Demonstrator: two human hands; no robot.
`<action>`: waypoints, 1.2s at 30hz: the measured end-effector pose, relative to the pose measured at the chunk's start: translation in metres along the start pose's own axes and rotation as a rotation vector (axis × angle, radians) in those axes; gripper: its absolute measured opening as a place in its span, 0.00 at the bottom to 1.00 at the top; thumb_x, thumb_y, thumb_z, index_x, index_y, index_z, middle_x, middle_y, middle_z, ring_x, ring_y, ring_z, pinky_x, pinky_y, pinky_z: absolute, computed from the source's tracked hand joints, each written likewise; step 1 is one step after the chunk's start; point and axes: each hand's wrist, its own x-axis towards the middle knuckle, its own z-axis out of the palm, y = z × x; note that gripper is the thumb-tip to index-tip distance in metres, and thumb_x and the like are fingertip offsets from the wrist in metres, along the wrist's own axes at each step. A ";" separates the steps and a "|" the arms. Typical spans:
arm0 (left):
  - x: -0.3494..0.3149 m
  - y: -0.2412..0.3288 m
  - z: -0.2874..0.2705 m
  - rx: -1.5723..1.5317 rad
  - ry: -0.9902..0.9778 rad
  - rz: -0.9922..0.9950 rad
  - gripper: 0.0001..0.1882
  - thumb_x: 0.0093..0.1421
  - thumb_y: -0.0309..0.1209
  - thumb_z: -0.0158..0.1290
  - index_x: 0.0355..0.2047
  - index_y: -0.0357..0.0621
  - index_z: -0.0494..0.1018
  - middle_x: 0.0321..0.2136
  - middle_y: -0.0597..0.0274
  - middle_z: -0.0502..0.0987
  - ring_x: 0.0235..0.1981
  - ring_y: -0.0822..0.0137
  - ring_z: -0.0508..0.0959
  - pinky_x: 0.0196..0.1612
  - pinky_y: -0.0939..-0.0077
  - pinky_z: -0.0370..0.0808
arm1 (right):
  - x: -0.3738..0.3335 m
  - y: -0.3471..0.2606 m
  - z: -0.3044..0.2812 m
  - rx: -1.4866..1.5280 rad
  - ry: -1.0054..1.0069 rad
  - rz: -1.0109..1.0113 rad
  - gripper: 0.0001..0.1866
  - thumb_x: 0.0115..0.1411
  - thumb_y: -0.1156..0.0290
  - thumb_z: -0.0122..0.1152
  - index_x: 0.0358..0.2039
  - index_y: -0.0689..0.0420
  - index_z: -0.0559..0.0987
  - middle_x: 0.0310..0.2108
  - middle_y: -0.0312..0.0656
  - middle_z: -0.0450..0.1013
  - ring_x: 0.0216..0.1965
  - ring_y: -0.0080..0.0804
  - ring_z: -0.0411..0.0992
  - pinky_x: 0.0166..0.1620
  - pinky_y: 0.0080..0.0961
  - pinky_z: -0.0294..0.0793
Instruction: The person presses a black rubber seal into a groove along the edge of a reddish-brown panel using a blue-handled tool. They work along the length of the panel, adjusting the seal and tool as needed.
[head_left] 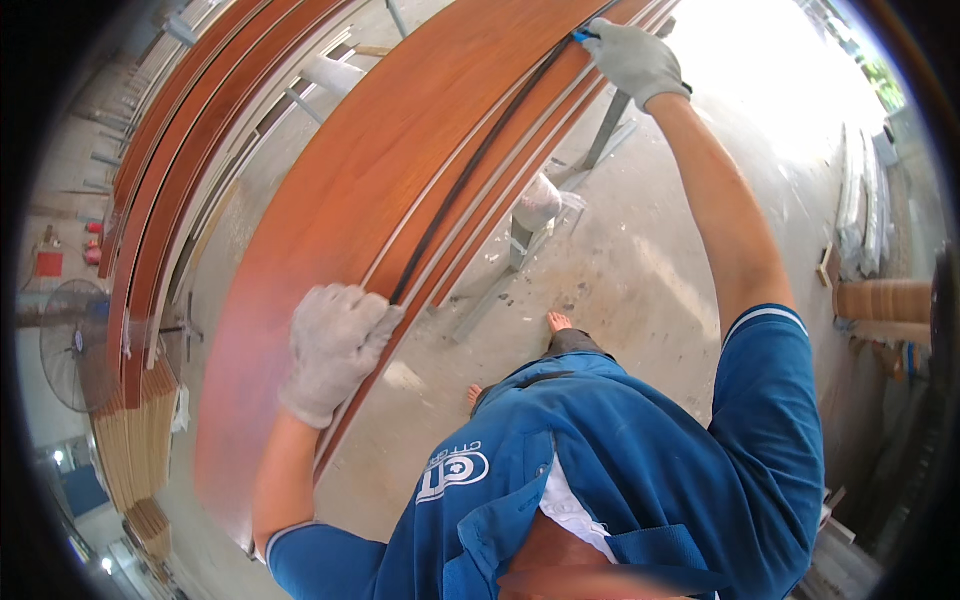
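Note:
A long reddish-brown wooden panel (pixel 330 200) lies slantwise before me, with grooved edge strips along its near side. A black flexible strip (pixel 470 165) runs along that grooved side. My left hand (pixel 340 345), in a grey work glove, is closed at the strip's near end, its fingers curled over the panel edge. My right hand (pixel 635 62), gloved too, reaches to the far part of the panel. Its fingers are closed on a small blue object (pixel 581 36) against the black strip; most of that object is hidden, so its kind is unclear.
Metal stands with plastic-wrapped padding (pixel 538 203) hold up the panel. More brown boards (pixel 190 150) lie on a rack at left, near a standing fan (pixel 78 342) and stacked boards (pixel 138 440). Wrapped lengths (pixel 862 200) and a brown roll (pixel 882 300) are at right.

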 end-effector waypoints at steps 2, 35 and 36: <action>0.004 -0.009 0.002 -0.046 0.039 0.117 0.14 0.61 0.35 0.61 0.22 0.46 0.70 0.21 0.57 0.70 0.26 0.52 0.73 0.32 0.57 0.68 | -0.025 -0.028 -0.010 -0.002 -0.047 0.008 0.19 0.72 0.53 0.50 0.56 0.45 0.78 0.39 0.46 0.83 0.41 0.51 0.81 0.47 0.49 0.79; -0.290 0.002 -0.072 -0.202 0.056 -0.353 0.06 0.61 0.31 0.61 0.34 0.43 0.78 0.23 0.50 0.78 0.24 0.48 0.76 0.31 0.59 0.70 | -0.212 -0.215 -0.063 -0.007 -0.043 -0.135 0.20 0.71 0.48 0.51 0.55 0.43 0.77 0.39 0.45 0.83 0.41 0.52 0.81 0.44 0.48 0.80; -0.295 0.013 -0.074 -0.185 0.010 -0.279 0.06 0.61 0.31 0.61 0.34 0.42 0.78 0.23 0.49 0.77 0.24 0.48 0.76 0.31 0.59 0.70 | -0.213 -0.217 -0.065 -0.021 -0.077 -0.119 0.19 0.71 0.49 0.50 0.55 0.43 0.77 0.39 0.46 0.83 0.41 0.52 0.81 0.44 0.48 0.79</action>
